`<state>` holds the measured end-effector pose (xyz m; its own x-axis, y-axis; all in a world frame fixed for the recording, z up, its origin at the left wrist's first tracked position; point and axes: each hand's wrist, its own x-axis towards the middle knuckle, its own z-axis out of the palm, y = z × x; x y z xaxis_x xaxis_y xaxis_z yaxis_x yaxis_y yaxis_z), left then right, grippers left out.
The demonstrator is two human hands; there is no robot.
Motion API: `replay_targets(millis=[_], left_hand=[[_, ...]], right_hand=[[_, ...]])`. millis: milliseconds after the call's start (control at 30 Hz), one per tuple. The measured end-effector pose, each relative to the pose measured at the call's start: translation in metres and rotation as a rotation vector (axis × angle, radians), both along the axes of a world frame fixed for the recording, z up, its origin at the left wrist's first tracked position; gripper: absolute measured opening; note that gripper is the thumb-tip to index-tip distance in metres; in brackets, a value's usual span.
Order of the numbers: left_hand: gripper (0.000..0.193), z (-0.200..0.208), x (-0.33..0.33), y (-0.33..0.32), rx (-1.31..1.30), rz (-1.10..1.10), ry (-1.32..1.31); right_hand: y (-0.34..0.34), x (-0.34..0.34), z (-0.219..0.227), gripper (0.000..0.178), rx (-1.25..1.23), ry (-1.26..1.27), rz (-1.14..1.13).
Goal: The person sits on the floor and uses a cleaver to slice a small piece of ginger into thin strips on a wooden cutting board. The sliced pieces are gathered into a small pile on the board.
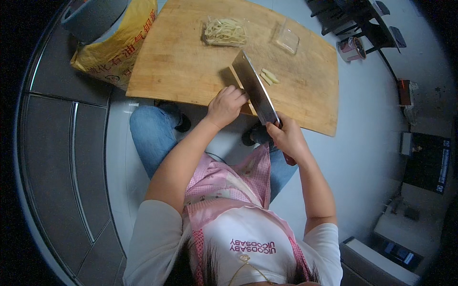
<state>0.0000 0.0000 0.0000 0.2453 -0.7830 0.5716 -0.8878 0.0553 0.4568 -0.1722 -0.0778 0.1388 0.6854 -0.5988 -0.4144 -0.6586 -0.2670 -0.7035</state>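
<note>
- White short-sleeved cotton-look T-shirt (274,226), sleeves ending above elbows; magenta chest lettering (253,246).
- Pink gingham-check apron (255,172), paler patches, plain pink top band (202,217).
- Deep-pink patterned apron straps (299,257), one each side of chest.
- Fine gold-coloured neck chain (234,274), small round pendant (244,258).
- Blue denim jeans (150,136).
- Dark shoes (183,124), partly hidden, type unclear.
- Left hand (226,106), right hand (289,137): bare; forearms (174,164) too.
- Long loose dark hair strands (181,267) over shirt.

cleaver (256,90) bars centre (board (312,90) free rightward)
</note>
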Motion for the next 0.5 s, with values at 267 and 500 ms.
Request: replay_targets(millis=[267, 500], left_hand=[[0.02, 0.002, -0.004, 0.0, -0.001, -0.003, 0.01], [0.02, 0.002, 0.0, -0.001, -0.006, -0.016, 0.008]], right_hand=[[-0.001, 0.007, 0.009, 0.022, -0.05, 0.08, 0.001], [-0.006, 0.012, 0.002, 0.024, -0.056, 0.062, 0.022]])
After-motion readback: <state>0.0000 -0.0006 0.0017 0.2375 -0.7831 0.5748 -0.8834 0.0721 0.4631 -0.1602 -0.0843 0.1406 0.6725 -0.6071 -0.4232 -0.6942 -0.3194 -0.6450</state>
